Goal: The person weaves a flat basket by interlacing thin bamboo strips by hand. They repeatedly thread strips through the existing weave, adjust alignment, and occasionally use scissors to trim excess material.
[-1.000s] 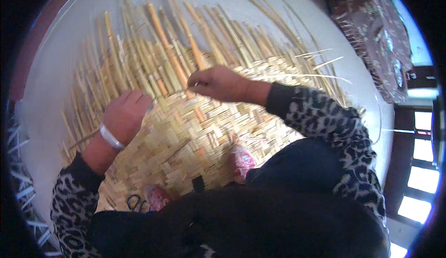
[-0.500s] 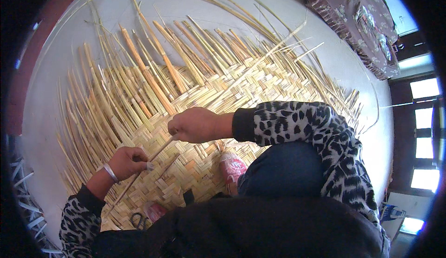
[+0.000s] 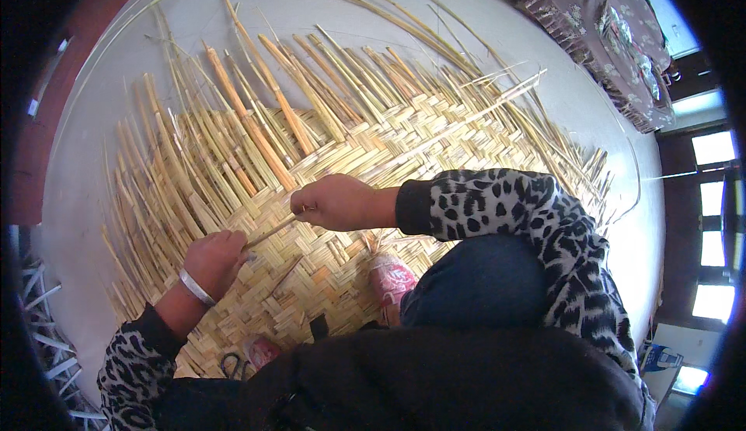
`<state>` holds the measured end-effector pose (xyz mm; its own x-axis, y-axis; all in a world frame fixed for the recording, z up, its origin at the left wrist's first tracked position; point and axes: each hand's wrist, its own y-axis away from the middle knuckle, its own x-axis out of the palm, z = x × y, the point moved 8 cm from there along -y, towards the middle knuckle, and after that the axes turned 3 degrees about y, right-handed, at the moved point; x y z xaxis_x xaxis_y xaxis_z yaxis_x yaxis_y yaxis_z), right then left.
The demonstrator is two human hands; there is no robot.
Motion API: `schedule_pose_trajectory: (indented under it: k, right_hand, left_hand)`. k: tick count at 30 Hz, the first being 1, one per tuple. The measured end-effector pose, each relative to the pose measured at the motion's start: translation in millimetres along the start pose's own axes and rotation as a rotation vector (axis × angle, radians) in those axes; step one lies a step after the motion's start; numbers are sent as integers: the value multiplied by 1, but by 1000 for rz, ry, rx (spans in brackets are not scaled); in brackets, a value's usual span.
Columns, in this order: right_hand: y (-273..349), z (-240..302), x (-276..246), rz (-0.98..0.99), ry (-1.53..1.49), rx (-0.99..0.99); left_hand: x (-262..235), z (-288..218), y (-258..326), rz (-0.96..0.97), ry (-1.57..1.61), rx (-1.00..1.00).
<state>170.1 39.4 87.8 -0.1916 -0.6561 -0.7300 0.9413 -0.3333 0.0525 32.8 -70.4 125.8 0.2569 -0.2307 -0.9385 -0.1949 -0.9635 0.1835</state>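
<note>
A thin reed strip (image 3: pixel 270 234) stretches between my two hands, slanting up to the right above a woven reed mat (image 3: pixel 287 295). My left hand (image 3: pixel 213 258) is closed on its lower end, and a bracelet circles that wrist. Higher up and to the right, my right hand (image 3: pixel 336 202) is closed round the other end. The mat shows a herringbone weave. From its far and left edges, long unwoven reeds (image 3: pixel 249 136) fan outward over the pale floor. Any length of strip inside my fists is hidden.
My pink shoes (image 3: pixel 391 279) rest on the mat. Dark-handled scissors (image 3: pixel 233 365) lie beside the left shoe, and a small black piece (image 3: pixel 319 327) is near my knee. A purple flowered cloth (image 3: pixel 583 19) drapes furniture at the far right. White rods (image 3: pixel 54 353) stand at lower left.
My left hand has moved slightly up and right and changed from a fingertip pinch to a fist round the strip. The strip's lower length no longer shows. My right hand has barely shifted.
</note>
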Motion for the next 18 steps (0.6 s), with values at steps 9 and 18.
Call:
schedule_pose_trajectory:
  k: [9,18]
  right_hand:
    - [-11,3,-17,-82,254,-138]
    - [-19,28,-43,-217,418,-240]
  left_hand:
    - [-1,42,4,91,234,-181]
    - [29,70,22,244,1094,-525]
